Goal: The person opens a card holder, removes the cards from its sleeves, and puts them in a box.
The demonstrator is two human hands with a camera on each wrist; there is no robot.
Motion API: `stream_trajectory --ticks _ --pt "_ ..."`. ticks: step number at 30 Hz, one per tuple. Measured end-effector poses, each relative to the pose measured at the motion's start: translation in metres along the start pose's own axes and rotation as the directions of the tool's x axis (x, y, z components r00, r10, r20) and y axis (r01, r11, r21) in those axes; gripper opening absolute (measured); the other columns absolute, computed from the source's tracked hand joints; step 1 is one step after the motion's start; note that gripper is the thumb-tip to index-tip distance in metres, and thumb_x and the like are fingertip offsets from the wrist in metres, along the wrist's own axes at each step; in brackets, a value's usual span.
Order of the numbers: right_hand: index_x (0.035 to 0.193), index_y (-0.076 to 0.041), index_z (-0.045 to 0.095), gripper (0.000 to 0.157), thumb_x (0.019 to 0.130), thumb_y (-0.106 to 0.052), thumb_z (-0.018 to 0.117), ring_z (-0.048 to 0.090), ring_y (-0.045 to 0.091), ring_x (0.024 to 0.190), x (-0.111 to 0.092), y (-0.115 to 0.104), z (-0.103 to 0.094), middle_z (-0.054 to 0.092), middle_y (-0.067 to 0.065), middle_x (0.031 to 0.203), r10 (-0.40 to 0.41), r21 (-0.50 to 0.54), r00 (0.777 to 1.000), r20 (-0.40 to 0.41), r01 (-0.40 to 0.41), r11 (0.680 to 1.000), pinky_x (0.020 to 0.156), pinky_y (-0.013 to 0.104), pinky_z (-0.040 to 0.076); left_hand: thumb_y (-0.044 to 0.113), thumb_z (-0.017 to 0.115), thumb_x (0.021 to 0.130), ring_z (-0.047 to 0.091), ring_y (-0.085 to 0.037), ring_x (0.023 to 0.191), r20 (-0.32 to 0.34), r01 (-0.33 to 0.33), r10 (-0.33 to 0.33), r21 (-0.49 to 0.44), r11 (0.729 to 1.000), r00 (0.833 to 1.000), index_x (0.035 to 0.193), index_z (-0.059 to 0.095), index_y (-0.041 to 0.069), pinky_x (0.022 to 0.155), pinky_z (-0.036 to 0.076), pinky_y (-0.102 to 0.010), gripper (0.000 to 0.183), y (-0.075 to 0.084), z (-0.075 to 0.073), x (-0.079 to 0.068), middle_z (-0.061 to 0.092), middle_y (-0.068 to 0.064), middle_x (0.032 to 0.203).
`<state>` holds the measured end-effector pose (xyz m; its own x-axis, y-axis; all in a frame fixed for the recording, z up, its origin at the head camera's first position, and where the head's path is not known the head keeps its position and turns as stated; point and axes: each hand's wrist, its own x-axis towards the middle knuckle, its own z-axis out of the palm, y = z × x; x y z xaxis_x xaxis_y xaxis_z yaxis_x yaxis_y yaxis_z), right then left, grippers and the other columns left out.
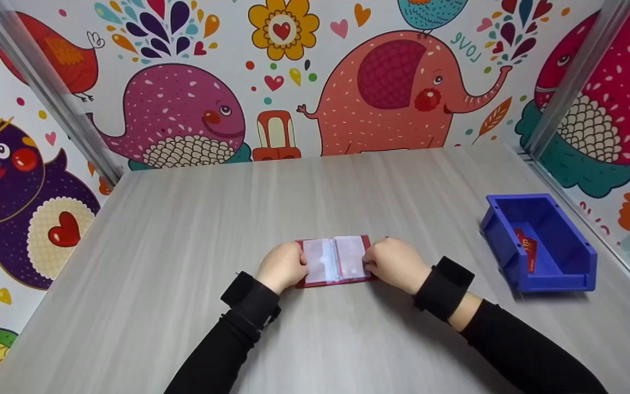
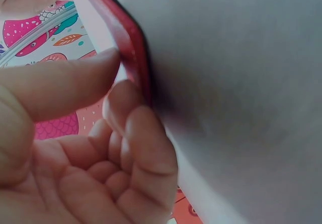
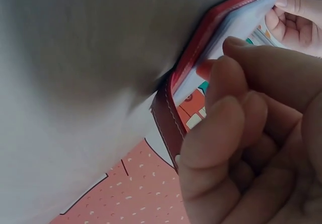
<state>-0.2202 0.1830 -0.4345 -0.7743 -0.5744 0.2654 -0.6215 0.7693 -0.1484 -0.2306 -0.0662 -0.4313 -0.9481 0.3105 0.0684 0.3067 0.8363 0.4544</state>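
A red card holder (image 1: 338,283) lies opened out on the table, its clear plastic sleeves (image 1: 349,257) facing up. At its left edge my left hand (image 1: 282,266) pinches the cover between thumb and curled fingers; the left wrist view shows the red edge (image 2: 132,45) between them. My right hand (image 1: 398,264) is at the right edge, thumb and forefinger closed at the sleeve edges, as seen in the right wrist view. Just past those fingers, a dark red strap (image 3: 168,126) with pale stitching sticks out from the holder.
To the right stands a blue plastic bin (image 1: 558,282) holding red cards (image 1: 526,251). Behind the table (image 1: 184,219) rises a wall (image 1: 304,98) printed with cartoon animals, with metal posts (image 1: 580,82) at the corners.
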Motion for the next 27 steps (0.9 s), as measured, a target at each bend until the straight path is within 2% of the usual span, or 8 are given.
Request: stream_trajectory --ticks 8,21,27 --pt "0.063 -0.010 0.062 0.021 0.076 -0.002 0.078 0.050 0.015 0.056 -0.001 -0.004 0.002 0.057 0.001 0.061 -0.014 -0.056 1.000 -0.022 0.013 0.998 0.055 0.037 0.046 0.004 0.068 0.072 0.055 -0.021 0.066 0.003 0.001 -0.001 0.007 1.000 1.000 0.070 0.065 0.006 0.063 0.047 -0.035 0.004 0.000 -0.001 0.000 0.060 -0.002 0.070" --pt "0.064 -0.008 0.062 0.021 0.076 -0.002 0.078 0.048 0.016 0.055 0.000 -0.008 0.004 0.055 0.003 0.060 -0.032 -0.060 0.999 -0.024 0.030 0.998 0.053 0.036 0.046 0.003 0.069 0.072 0.057 -0.021 0.067 0.013 0.017 -0.017 -0.006 1.000 1.000 0.070 0.066 0.007 0.064 0.047 -0.035 0.005 0.000 0.001 0.001 0.062 -0.003 0.071" --pt "0.066 -0.007 0.063 0.020 0.077 -0.003 0.079 0.049 0.015 0.056 0.002 -0.011 0.004 0.057 0.003 0.061 -0.055 -0.064 0.998 -0.021 0.054 0.996 0.054 0.035 0.047 0.000 0.067 0.072 0.051 -0.018 0.063 0.007 0.009 -0.009 -0.010 1.000 1.000 0.066 0.064 0.007 0.061 0.045 -0.033 0.010 0.001 0.000 0.001 0.057 0.000 0.067"
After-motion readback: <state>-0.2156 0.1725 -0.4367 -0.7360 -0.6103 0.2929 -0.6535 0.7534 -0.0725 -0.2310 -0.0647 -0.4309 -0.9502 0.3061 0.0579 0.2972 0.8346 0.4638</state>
